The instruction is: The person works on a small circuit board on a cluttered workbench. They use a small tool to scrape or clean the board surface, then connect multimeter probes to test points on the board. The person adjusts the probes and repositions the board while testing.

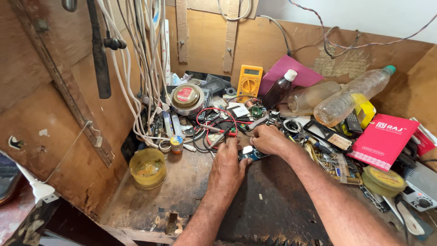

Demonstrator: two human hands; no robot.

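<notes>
Left hand (226,169) and right hand (269,139) meet mid-desk (182,182), fingers closed on a small blue circuit board (251,153) lying flat. Yellow multimeter (249,82) stands near the back edge.

Both bare forearms are being stretched forward over the desk (273,214). The left hand (227,168) is being held palm down, fingers pressed together. The right hand (271,139) is being curled, fingertips being brought beside the left's.

The workbench (150,200) is rough, worn wood, matt and stained. The two bottles (350,93) are clear glossy plastic, and the booklet (382,139) is smooth red paper.
</notes>
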